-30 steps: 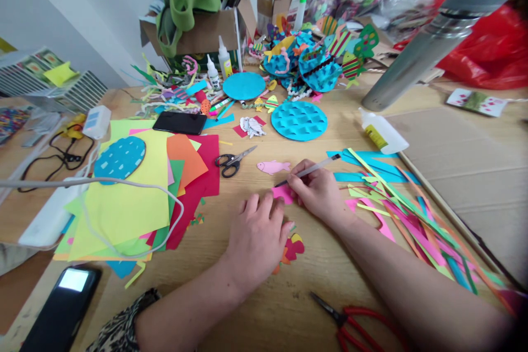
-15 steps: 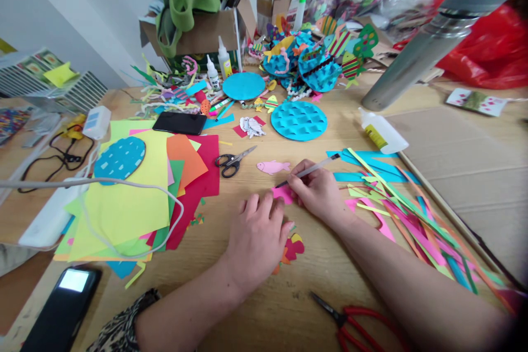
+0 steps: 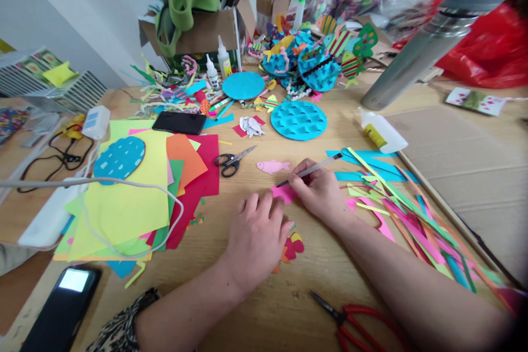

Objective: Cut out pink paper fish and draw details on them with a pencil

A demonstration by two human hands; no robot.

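My right hand (image 3: 319,192) is closed around a slim pen (image 3: 317,166) with a clear barrel. The pen's dark tip points down at the upper edge of a small piece of bright pink paper (image 3: 282,193). My left hand (image 3: 259,236) lies palm down, fingers stretched out, its fingertips beside or on that paper's near edge; the exact contact is hidden. Just beyond the paper lies a pale pink paper fish (image 3: 273,166). Red and orange paper scraps (image 3: 293,247) stick out from beside my left thumb.
Black-handled scissors (image 3: 229,164) and stacked coloured paper (image 3: 136,209) lie to the left. Paper strips (image 3: 404,209), a glue bottle (image 3: 381,131) and a steel flask (image 3: 416,47) are on the right. Red-handled scissors (image 3: 350,319) lie in front, a blue disc (image 3: 299,121) behind.
My right hand and the pen have shifted very slightly to the right along the pink paper. My left hand has stayed in place.
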